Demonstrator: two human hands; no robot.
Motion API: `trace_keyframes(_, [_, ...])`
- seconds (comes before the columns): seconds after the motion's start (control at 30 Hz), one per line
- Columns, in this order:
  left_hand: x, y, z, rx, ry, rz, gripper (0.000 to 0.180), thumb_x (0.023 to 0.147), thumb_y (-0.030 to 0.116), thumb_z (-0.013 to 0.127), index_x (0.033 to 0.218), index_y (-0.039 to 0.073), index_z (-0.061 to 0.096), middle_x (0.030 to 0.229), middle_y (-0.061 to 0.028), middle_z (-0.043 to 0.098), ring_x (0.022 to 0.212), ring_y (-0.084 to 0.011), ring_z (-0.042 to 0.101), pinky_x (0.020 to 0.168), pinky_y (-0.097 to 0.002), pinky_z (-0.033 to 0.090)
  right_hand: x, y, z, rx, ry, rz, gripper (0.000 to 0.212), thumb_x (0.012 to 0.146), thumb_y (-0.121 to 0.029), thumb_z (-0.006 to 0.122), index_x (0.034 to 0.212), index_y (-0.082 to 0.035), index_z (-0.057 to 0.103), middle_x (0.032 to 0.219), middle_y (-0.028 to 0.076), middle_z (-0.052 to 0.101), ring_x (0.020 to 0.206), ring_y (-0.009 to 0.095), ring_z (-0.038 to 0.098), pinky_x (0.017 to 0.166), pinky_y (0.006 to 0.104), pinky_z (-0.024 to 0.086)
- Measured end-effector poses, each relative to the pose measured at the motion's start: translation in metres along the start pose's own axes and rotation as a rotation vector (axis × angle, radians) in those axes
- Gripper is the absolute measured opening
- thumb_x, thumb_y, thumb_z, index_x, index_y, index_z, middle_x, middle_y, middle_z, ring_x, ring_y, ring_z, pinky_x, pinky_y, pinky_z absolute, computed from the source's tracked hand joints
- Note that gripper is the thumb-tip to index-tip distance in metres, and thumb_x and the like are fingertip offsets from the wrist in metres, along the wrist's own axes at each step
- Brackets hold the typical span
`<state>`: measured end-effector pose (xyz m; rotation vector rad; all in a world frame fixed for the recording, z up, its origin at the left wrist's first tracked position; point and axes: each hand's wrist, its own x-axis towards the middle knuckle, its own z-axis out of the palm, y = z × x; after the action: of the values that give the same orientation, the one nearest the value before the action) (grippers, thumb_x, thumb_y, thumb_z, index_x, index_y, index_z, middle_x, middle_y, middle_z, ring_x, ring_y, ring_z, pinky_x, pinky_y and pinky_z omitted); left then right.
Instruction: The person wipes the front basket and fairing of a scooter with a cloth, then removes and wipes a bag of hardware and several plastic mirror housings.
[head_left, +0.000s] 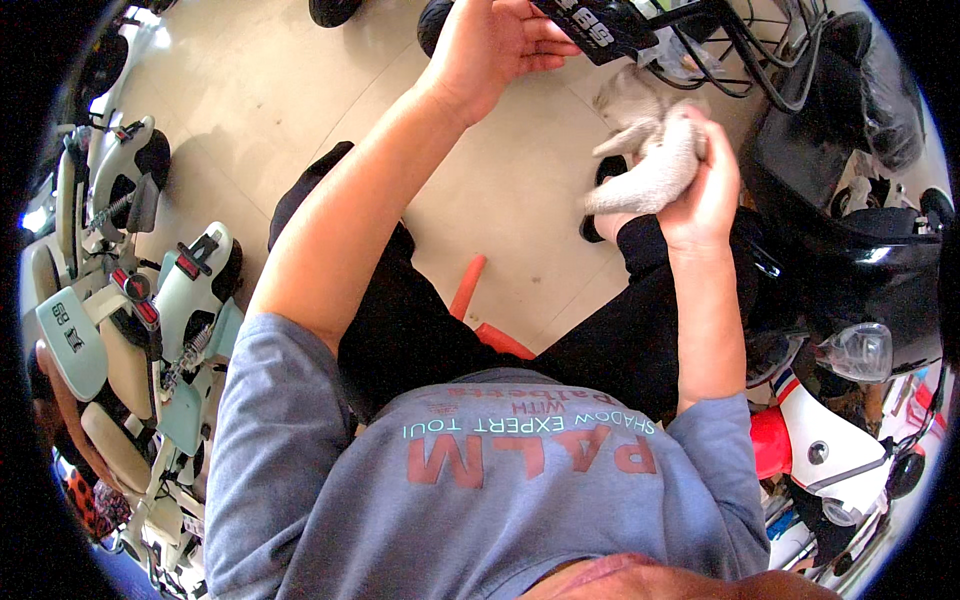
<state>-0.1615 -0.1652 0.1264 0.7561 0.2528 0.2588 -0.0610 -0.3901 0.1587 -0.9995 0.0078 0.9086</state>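
Note:
My right hand (705,195) is closed around a bunched, off-white cloth (655,170), one end hanging out toward the left. The cloth's upper part is smeared by motion, just below a black metal rack. At the top of the view, my left hand (500,50) reaches up to a black panel (600,28) with white print. Its fingers hold the panel's left edge, and part of the grip is cut off by the frame. The black tube rack (745,60) adjoins the panel on the right, with clear plastic wrap (690,58) behind it.
Several light-coloured electric bikes (190,285) line the left side. A black vehicle body (860,270) and a white and red part (825,440) stand close on the right. Between my legs is an orange-red seat piece (490,330). Tyres (333,8) show at the top.

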Motion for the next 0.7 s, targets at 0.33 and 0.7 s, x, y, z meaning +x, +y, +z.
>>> trace_keyframes(0.33, [0.002,0.003,0.004,-0.007,0.006,-0.002,0.055,0.093,0.053,0.039,0.103,0.006,0.066,0.095,-0.0093,0.072,0.086,-0.0224,0.065,0.085,-0.0350,0.048,-0.001,0.030,0.022,-0.052,-0.178,-0.053,0.017,0.095,-0.019,0.058,0.107,-0.007,0.061,0.103,0.003,0.065,0.098,0.017,0.062,0.092,0.0357,0.049])
trace_keyframes(0.7, [0.002,0.000,0.004,-0.022,0.013,-0.001,0.055,0.092,0.054,0.041,0.102,0.006,0.065,0.093,-0.0099,0.071,0.087,-0.0235,0.065,0.085,-0.0359,0.048,-0.009,0.022,0.013,-0.801,0.043,-0.813,0.018,0.097,-0.008,0.053,0.114,-0.002,0.053,0.098,0.006,0.062,0.082,0.012,0.059,0.078,0.0274,0.050])
